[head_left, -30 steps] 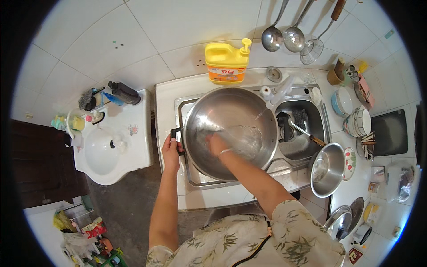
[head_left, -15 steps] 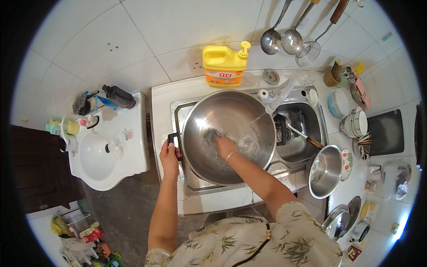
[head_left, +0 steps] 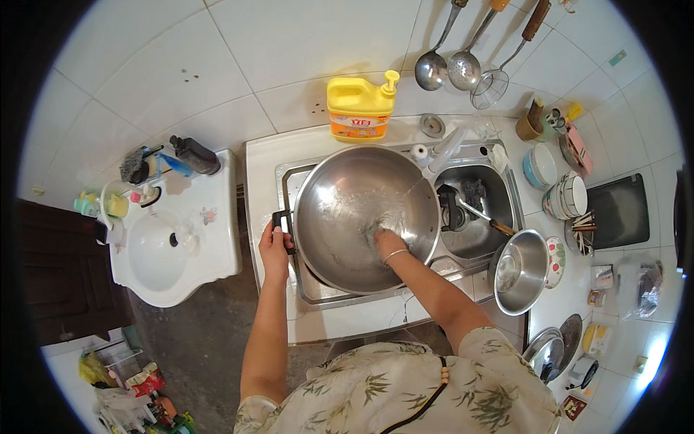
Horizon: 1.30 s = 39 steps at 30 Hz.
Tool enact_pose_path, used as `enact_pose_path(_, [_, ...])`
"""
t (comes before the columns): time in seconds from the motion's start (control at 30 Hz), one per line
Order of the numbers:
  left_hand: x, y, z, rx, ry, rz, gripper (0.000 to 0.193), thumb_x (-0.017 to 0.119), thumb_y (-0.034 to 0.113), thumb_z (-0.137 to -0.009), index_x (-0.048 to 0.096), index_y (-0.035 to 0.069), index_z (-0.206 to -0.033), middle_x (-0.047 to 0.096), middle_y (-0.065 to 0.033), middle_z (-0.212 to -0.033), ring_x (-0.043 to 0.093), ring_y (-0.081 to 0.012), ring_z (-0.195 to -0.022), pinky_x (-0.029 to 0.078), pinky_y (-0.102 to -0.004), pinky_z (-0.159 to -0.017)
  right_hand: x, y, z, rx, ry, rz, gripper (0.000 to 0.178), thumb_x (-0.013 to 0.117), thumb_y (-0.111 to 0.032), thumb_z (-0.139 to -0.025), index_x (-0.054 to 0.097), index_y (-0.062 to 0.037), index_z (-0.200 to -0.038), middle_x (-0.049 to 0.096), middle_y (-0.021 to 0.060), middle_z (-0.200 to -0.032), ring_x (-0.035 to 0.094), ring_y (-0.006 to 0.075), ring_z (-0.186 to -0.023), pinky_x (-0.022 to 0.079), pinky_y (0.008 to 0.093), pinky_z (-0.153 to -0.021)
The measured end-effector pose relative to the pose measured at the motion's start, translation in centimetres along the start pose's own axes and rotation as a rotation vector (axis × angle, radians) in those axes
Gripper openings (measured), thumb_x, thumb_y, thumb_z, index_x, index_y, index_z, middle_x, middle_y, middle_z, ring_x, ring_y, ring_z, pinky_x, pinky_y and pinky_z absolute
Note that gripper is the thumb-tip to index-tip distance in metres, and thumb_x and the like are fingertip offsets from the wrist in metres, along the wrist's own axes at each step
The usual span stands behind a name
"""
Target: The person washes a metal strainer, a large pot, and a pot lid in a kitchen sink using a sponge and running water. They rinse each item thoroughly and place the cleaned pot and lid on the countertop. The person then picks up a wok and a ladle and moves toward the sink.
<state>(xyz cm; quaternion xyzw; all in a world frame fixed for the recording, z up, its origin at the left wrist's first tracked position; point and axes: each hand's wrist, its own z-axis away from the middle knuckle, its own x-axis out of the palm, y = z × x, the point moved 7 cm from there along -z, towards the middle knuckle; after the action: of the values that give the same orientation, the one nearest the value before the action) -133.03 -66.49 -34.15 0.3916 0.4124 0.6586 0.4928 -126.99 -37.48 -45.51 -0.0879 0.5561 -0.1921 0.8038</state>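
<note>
I see a large round stainless-steel wok (head_left: 354,210) sitting in the left basin of a steel double sink (head_left: 289,181), tilted a little so its open bowl faces up toward me. My left hand (head_left: 275,249) is at the wok's left rim, fingers curled and pressed together around the small black side handle (head_left: 282,224). My right hand (head_left: 387,244) is down inside the bowl, low and right of centre, with a thin bracelet at the wrist; its fingers press down on the metal, and something pale is under them, but I cannot tell whether they are bunched on a cloth or lie flat. The steel around that hand looks wet and streaked.

Behind the wok, a yellow plastic jug of dish liquid with a pump top (head_left: 359,107) stands against the white tiled wall (head_left: 217,65). A white tap (head_left: 437,152) leans over the divide between the two basins. The right basin holds a dark scrubber and a brush with a wooden handle (head_left: 484,219). Just beside the sink's front right corner sits a smaller steel pot (head_left: 519,271), well apart from both hands. On the wall above hang two steel ladles and a wire skimmer (head_left: 470,65). Stacked bowls (head_left: 566,194) stand on the counter to the right. To the left, apart from the sink, is a white ceramic washbasin (head_left: 170,246) with bottles along its back edge.
</note>
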Motion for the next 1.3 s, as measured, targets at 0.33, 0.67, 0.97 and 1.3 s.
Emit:
enact_pose_path(0.33, [-0.2,0.7,1.4,-0.190,-0.156,0.088,0.040,0.033,0.009,-0.094,0.036,0.014,-0.133,0.056,-0.0056,-0.099,0.056,-0.0120,-0.079,0.047,-0.0273,-0.072,3.6,-12.0,4.0,-0.165,-0.375,-1.400,0.015,0.060,-0.003,-0.079,0.059,-0.0067,-0.094,0.057,0.0002,-0.083,0.051,0.0092,-0.073,0.044,0.0232,-0.066])
enact_pose_path(0.67, [0.1,0.2,1.5,-0.189,-0.180,0.112,0.039,0.031,0.008,-0.095,0.034,0.012,-0.134,0.055,-0.0083,-0.102,0.056,-0.0138,-0.079,0.049,-0.0296,-0.074,-8.7,-19.4,1.0,-0.520,0.496,-0.849,0.042,0.057,-0.002,-0.078,0.055,-0.0121,-0.119,0.051,0.0129,-0.087,0.052,0.0226,-0.075,0.043,0.0284,-0.068])
enact_pose_path(0.97, [-0.1,0.2,1.3,-0.168,-0.229,0.151,0.039,0.031,0.007,-0.094,0.032,0.009,-0.133,0.056,-0.0091,-0.097,0.057,-0.0143,-0.080,0.048,-0.0302,-0.075,-16.7,-7.5,-8.3,-0.035,0.875,-0.659,0.035,0.054,-0.004,-0.077,0.056,-0.0109,-0.112,0.050,0.0176,-0.084,0.052,0.0344,-0.081,0.044,0.0408,-0.073])
enact_pose_path(1.3, [-0.4,-0.7,0.8,-0.175,-0.179,0.161,0.040,0.033,0.008,-0.094,0.030,0.008,-0.134,0.057,-0.0114,-0.093,0.056,-0.0168,-0.078,0.049,-0.0310,-0.074,-5.1,2.6,-3.5,0.333,0.493,-0.337,0.035,0.051,-0.008,-0.080,0.051,-0.0118,-0.114,0.052,0.0209,-0.101,0.055,0.0352,-0.091,0.046,0.0410,-0.078])
